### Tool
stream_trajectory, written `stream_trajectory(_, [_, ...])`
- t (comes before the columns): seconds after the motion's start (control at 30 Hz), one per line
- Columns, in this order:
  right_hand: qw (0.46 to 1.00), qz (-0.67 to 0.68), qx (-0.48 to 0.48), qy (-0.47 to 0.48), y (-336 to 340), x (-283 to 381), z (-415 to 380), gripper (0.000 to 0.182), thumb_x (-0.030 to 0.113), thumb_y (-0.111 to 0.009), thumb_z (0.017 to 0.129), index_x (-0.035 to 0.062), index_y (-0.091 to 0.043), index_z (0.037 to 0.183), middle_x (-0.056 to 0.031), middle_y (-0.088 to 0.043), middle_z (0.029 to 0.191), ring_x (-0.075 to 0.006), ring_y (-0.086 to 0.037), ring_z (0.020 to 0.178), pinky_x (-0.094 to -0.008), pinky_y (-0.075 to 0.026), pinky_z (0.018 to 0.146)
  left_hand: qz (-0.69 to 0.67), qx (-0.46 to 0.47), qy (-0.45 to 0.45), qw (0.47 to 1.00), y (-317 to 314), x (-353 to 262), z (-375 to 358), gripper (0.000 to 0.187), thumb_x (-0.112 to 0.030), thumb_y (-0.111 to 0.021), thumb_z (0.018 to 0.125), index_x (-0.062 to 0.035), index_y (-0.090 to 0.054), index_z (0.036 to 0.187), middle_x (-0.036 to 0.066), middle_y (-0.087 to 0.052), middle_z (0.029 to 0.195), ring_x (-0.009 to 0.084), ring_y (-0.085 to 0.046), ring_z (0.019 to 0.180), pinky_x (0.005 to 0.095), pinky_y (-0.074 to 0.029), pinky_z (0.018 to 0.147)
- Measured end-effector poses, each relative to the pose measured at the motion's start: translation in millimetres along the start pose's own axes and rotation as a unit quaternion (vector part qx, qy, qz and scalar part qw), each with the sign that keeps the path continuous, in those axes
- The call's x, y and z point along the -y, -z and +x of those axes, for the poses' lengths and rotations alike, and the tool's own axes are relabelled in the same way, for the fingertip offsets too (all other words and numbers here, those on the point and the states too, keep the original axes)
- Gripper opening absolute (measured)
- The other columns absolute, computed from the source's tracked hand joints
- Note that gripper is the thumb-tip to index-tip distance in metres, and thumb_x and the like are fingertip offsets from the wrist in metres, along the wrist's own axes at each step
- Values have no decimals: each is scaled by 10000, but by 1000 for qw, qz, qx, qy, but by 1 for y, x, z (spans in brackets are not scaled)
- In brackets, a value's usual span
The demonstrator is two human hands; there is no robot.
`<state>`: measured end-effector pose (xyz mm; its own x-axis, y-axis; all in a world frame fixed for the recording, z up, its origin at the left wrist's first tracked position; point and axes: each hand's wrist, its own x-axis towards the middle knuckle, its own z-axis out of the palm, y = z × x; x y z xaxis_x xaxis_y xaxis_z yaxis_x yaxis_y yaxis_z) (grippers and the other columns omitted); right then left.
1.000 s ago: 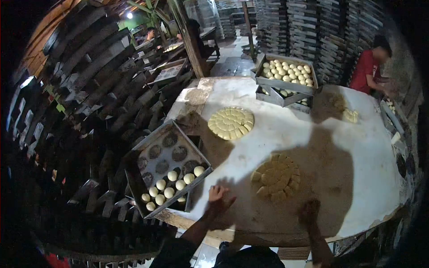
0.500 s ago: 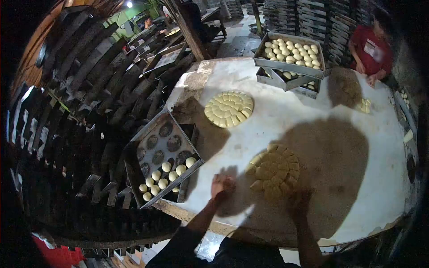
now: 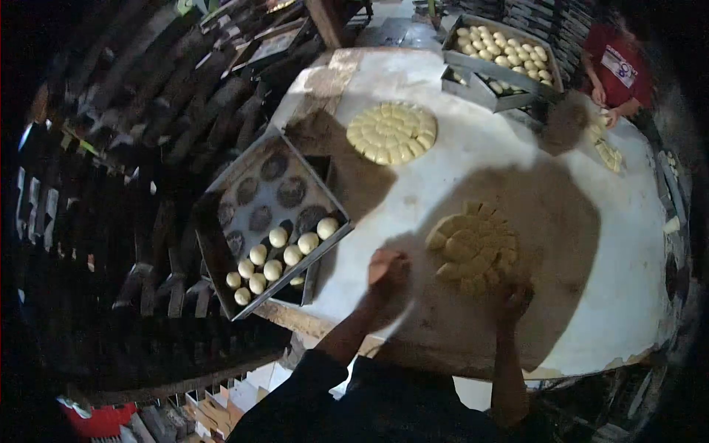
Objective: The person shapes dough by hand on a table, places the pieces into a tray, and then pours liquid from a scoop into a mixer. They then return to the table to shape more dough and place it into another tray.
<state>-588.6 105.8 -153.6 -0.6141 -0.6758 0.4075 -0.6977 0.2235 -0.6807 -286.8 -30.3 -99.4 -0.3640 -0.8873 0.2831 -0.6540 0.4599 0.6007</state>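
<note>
My left hand point(image 3: 389, 272) is curled, knuckles up, low over the floury table point(image 3: 399, 196); whatever lies under its palm is hidden. In front of me, a flat round of dough point(image 3: 473, 247) cut into small pieces lies in shadow, between my two hands. By its near right edge is my right hand point(image 3: 515, 295), dim, with fingers bent downward and their contents out of sight. Left of my left hand, a metal tray point(image 3: 336, 240) holds several smooth dough balls point(image 3: 272, 270) along its near side, with dark round marks on its bare part.
A second cut dough round point(image 3: 391, 133) lies farther back. Stacked trays of dough balls point(image 3: 506, 52) stand at the far edge. A co-worker in a red shirt point(image 3: 620, 66) stands at the far right, hands near dough pieces point(image 3: 609, 155). Dark stacked racks point(image 3: 111, 199) fill the left.
The view has shifted, so the table sits higher in it. My hands keep about the same places beside the dough round. The co-worker's hands have moved near the dough pieces.
</note>
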Motion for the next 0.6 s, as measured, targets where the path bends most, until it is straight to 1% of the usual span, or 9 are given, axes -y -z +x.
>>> stream_trajectory(0.03, [999, 13, -38, 8, -5, 9, -10, 104, 102, -493, 903, 10, -513, 946, -175, -492, 908, -313, -475, 904, -419, -379, 839, -81, -17, -31, 996, -3, -4, -7, 148, -148, -588, 831, -22, -626, 898, 159, -606, 954, 353, -558, 938, 446, -435, 870])
stream_trajectory(0.1, [989, -53, 122, 68, 24, 36, -28, 109, 129, -498, 913, 28, -534, 937, -157, -509, 891, -302, -491, 901, -417, -391, 812, -61, 137, -144, 978, -2, 4, -32, 196, -129, -576, 847, -10, -607, 1000, 167, -601, 1011, 352, -560, 984, 450, -433, 891])
stream_trajectory(0.13, [972, -86, 199, 92, 40, 50, -39, 114, 142, -500, 918, 38, -544, 933, -148, -517, 883, -297, -499, 900, -416, -397, 799, -45, 152, -145, 977, 6, 11, -56, 237, -139, -580, 852, -10, -590, 1050, 172, -594, 1038, 350, -559, 1002, 453, -432, 901])
stream_trajectory(0.2, [959, -85, 203, 176, 67, 40, -34, 160, 211, -536, 920, 58, -575, 939, -136, -559, 891, -271, -531, 862, -425, -417, 766, -36, 190, -127, 973, 28, 25, -93, 325, -167, -589, 860, -16, -552, 1145, 180, -578, 1090, 348, -555, 1036, 458, -432, 920])
stream_trajectory(0.3, [835, -189, 431, -285, 96, 36, -4, 172, 151, -527, 912, 20, -619, 974, -164, -599, 944, -306, -593, 836, -418, -486, 787, -92, 274, -16, 957, 105, 44, -90, 462, -238, -610, 868, -44, -486, 1269, 187, -548, 1165, 351, -547, 1074, 457, -437, 940])
stream_trajectory(0.37, [856, 101, 355, -363, 81, 72, -7, 206, 165, -515, 922, 14, -610, 1025, -161, -610, 978, -292, -613, 863, -400, -498, 788, -154, 227, -19, 961, 176, 41, -53, 460, -266, -613, 869, -51, -492, 1257, 178, -552, 1138, 352, -552, 1058, 459, -454, 912])
stream_trajectory(0.47, [898, 213, 338, -185, 6, 205, -7, 264, 187, -496, 937, 6, -596, 1101, -155, -627, 1029, -271, -642, 904, -373, -517, 791, -149, 58, -17, 987, 256, 51, 14, 340, -147, -605, 844, -33, -534, 1156, 204, -554, 1010, 373, -574, 977, 457, -468, 819])
stream_trajectory(0.5, [899, 60, 432, -40, -7, 271, 14, 307, 196, -500, 939, 15, -562, 1180, -149, -599, 1136, -248, -640, 950, -384, -514, 803, -126, 33, -58, 990, 253, 88, 32, 351, -122, -629, 808, -25, -541, 1133, 229, -565, 999, 410, -576, 944, 464, -465, 804])
stream_trajectory(0.6, [903, 186, 345, 173, -78, 384, 25, 368, 181, -667, 844, 6, -540, 1141, -142, -602, 1042, -259, -604, 958, -385, -477, 841, -24, 76, 0, 997, 245, 147, 58, 446, -113, -645, 772, -14, -510, 1185, 242, -595, 1044, 438, -564, 985, 478, -457, 843])
